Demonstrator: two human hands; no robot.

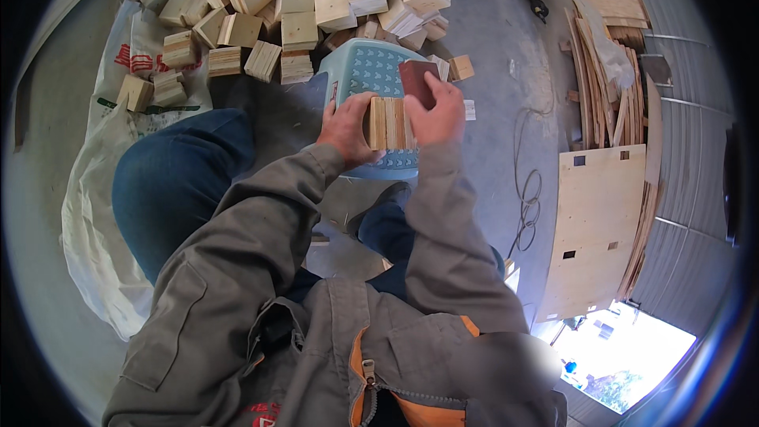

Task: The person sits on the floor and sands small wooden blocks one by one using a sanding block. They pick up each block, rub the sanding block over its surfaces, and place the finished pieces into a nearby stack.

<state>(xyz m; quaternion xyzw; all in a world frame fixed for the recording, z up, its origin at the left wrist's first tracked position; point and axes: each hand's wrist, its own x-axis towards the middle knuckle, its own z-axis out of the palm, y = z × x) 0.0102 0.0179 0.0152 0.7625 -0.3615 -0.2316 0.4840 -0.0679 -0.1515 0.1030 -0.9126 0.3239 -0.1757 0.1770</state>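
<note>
I observe the left hand point(345, 128), fingers closed around a layered wooden block point(391, 124) over the blue stool point(370, 66). The right hand point(443, 113), fingers tight on a reddish-brown block point(416, 82), is also over the stool; piled blocks point(299, 31) lie beyond it.

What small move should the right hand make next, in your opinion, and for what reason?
Probably bring the reddish-brown block in the right hand onto the plywood block: the left hand grips that one over the light blue stool, and both blocks are close together.
</note>
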